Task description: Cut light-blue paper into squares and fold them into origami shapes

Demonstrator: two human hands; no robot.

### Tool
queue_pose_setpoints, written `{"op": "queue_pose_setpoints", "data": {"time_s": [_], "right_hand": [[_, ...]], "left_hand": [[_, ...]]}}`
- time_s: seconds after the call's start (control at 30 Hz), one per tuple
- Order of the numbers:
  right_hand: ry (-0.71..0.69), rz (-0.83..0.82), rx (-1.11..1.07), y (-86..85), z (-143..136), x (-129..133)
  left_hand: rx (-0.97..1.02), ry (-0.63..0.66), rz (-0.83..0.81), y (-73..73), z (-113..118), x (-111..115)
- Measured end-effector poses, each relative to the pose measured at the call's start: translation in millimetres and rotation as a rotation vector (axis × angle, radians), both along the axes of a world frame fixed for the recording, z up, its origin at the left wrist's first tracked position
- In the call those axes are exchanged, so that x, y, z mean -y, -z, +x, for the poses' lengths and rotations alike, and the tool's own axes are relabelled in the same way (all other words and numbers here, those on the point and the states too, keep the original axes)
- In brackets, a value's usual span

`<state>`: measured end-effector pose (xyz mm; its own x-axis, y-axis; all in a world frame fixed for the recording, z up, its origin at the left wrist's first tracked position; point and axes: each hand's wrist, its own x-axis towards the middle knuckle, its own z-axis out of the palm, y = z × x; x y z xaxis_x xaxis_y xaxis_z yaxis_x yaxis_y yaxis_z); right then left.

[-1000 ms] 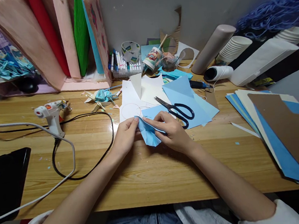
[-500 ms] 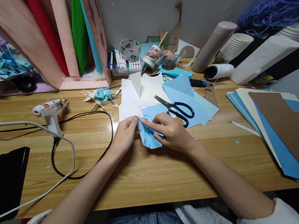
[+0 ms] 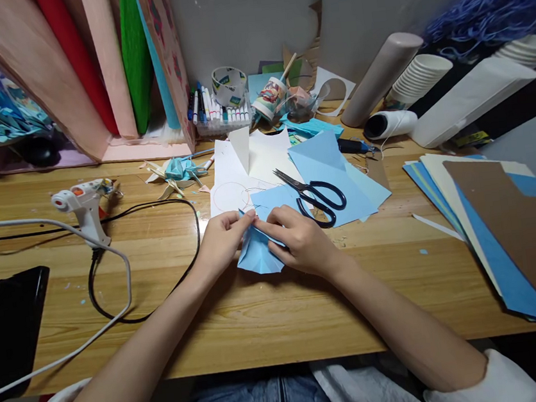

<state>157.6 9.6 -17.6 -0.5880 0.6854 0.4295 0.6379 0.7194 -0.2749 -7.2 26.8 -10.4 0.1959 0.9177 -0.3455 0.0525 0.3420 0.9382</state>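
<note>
A folded piece of light blue paper (image 3: pixel 259 257) with fanned creases is held between both hands over the table. My left hand (image 3: pixel 224 241) pinches its upper left edge between thumb and fingers. My right hand (image 3: pixel 301 237) grips the paper's right side, its index fingertip close to my left thumb. Part of the paper is hidden behind the fingers. Just beyond the hands lie a flat blue sheet (image 3: pixel 275 197) and white paper (image 3: pixel 227 183) with a drawn circle. Black-handled scissors (image 3: pixel 313 194) rest closed on the sheets, right of my right hand.
A white glue gun (image 3: pixel 83 212) with a looping cable stands at left, near a black phone (image 3: pixel 13 323). Stacked coloured sheets (image 3: pixel 493 220) lie at right. Markers (image 3: pixel 219 110), a tape roll (image 3: pixel 230 86), paper cups (image 3: pixel 421 80) and a thread spool (image 3: pixel 392 123) line the back.
The folded blue paper has turned and spread out a little, its lower edge shifting left. My left thumb has moved right along the top edge, nearer my right fingertip.
</note>
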Motion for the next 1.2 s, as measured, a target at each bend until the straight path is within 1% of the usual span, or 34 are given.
{"op": "queue_pose_setpoints", "data": {"time_s": [0.07, 0.33, 0.43, 0.57, 0.7, 0.93, 1.1, 1.2], "right_hand": [[0.003, 0.012, 0.008, -0.6, -1.0, 0.6], [-0.007, 0.031, -0.002, -2.1, -2.7, 1.4], [-0.016, 0.03, -0.01, -1.9, -3.1, 1.9], [-0.02, 0.028, -0.006, -1.5, -4.2, 2.6], [-0.028, 0.029, -0.011, -0.8, -4.6, 2.9], [-0.021, 0.039, -0.008, -0.6, -4.0, 3.4], [0.004, 0.037, -0.035, -3.6, -4.9, 4.6], [0.024, 0.039, -0.055, -4.1, -5.6, 5.0]], "left_hand": [[-0.01, 0.004, -0.001, -0.3, -0.3, 0.8], [0.102, -0.02, -0.026, -0.7, -2.6, 0.4], [0.125, -0.04, -0.025, 0.2, -3.1, 0.0], [0.183, -0.073, -0.068, 0.7, -2.6, -1.5], [0.217, -0.108, -0.046, 0.1, -2.5, -3.3], [0.191, -0.112, -0.038, -1.9, -3.3, -3.2], [0.11, -0.053, -0.004, -0.9, -3.4, -2.0], [0.03, -0.011, 0.054, 0.4, -3.2, -1.3]]}}
